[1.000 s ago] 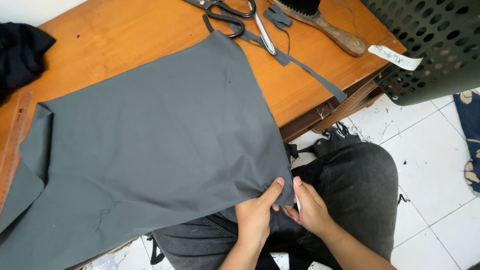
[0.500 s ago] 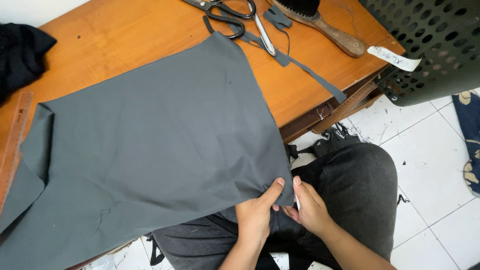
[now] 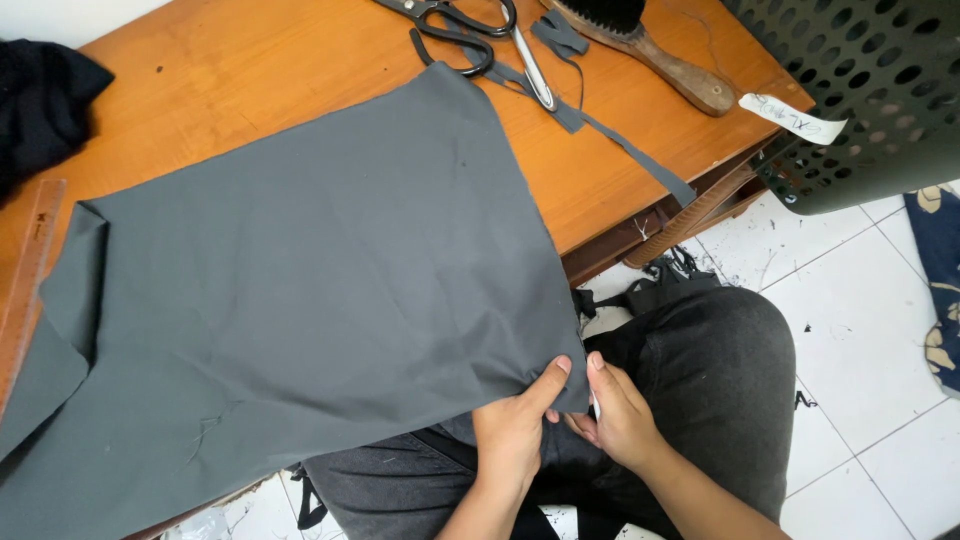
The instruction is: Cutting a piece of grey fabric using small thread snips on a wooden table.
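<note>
Big grey cloth (image 3: 300, 290) spread flat over the wooden table (image 3: 250, 70), near corner hanging off the edge toward the lap. Both hands down at that corner: left hand (image 3: 515, 435) pinching the cloth edge between thumb and fingers, right hand (image 3: 620, 420) just beside it, closed on the same corner, something small and white peeking out at the fingers, too small to tell what. Probably held off the table like that so the corner stays taut and easy to work on.

Far side of the table: black scissors (image 3: 455, 25), a wooden brush (image 3: 645, 45), thin grey offcut strip (image 3: 620, 140) trailing to the edge. White paper tag (image 3: 792, 118), long and narrow with dark scribble, stuck on the dark perforated basket (image 3: 870, 90) at right. Wooden ruler (image 3: 28, 270) along the left edge, black fabric (image 3: 40, 100) bunched at the corner.
</note>
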